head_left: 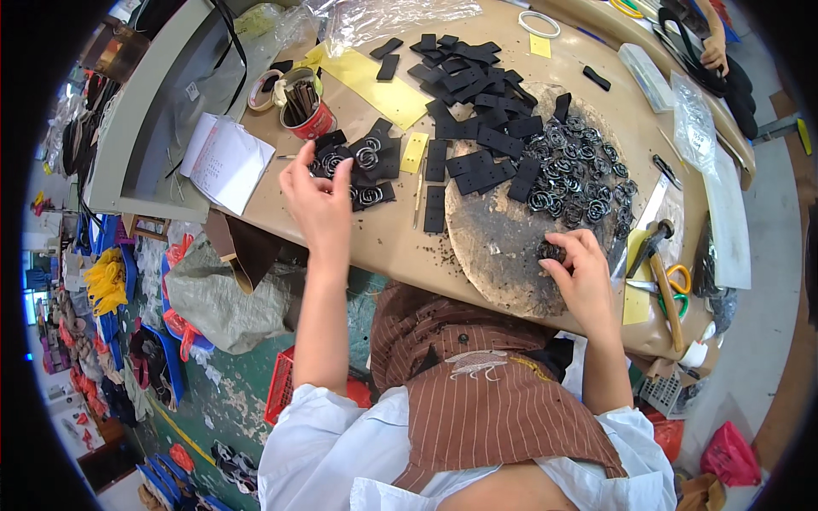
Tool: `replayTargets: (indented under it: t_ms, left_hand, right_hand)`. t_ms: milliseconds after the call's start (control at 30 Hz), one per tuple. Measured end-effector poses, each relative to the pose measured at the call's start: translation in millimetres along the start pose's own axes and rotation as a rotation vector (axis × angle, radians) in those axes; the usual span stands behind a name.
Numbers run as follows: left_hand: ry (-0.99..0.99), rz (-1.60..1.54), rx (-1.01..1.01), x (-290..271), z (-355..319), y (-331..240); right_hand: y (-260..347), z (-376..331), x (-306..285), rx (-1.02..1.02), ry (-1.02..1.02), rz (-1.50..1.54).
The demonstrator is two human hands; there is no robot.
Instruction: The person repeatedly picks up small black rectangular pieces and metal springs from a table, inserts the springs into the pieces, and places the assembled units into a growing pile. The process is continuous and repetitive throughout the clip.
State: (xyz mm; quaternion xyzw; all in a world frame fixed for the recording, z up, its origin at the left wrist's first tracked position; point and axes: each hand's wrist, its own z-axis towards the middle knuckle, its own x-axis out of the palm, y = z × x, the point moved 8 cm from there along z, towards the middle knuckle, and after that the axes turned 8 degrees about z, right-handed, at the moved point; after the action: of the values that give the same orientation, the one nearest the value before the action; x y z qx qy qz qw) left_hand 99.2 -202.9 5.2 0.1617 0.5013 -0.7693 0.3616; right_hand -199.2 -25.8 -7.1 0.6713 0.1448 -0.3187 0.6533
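My left hand (319,209) is over a small group of black strips fitted with ring-shaped metal buckles (368,157). Its thumb and forefinger are apart, with a buckled strip showing between them. Over the near edge of a round, worn board (486,247), my right hand (586,277) pinches a small stack of dark metal buckles (550,251). A heap of loose buckles (579,170) covers the board's far right part. Flat black strips with small holes (486,94) lie piled beyond and to the left of it.
Left of the strips stand a red tin (313,119) of brown strips and an open notebook (230,162). A hammer (660,264), scissors (677,279) and a ruler-like strip lie right. Yellow card (371,81) lies behind. Another person's hand (714,55) shows far right.
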Motion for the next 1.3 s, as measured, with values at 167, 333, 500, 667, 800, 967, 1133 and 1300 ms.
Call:
replayTargets:
  t_ms: [167,333,500,667,800,967,1133,1300]
  left_hand:
    - [0.653,-0.639,-0.104,50,-95,-71]
    - [1.029,-1.003,-0.337,82,-156,-111]
    - [0.892,-1.124,-0.320,74,-150,-114]
    - [0.833,-1.082,-0.432,62,-145,-110]
    - [0.914,-1.006,-0.476,64,-149,-107]
    - [0.991,-1.052,-0.485,61,-149,-115]
    - [0.998,-1.053,-0.505,60,-150,-114]
    - [1.068,-1.032,-0.517,59,-152,-113]
  right_hand:
    - [0,8,3,0.046,0.037,0.058]
    - [2,0,17,0.108,0.017,0.638]
    - [18,-7,35,0.138,-0.026,1.142]
    - [27,-9,35,0.058,0.016,0.918]
    - [57,-5,7,-0.264,-0.125,0.359]
    - [72,1,-1,-0.372,0.043,0.243]
    - [80,3,-2,-0.417,0.107,0.123]
    - [92,1,-1,-0.576,0.158,0.046]
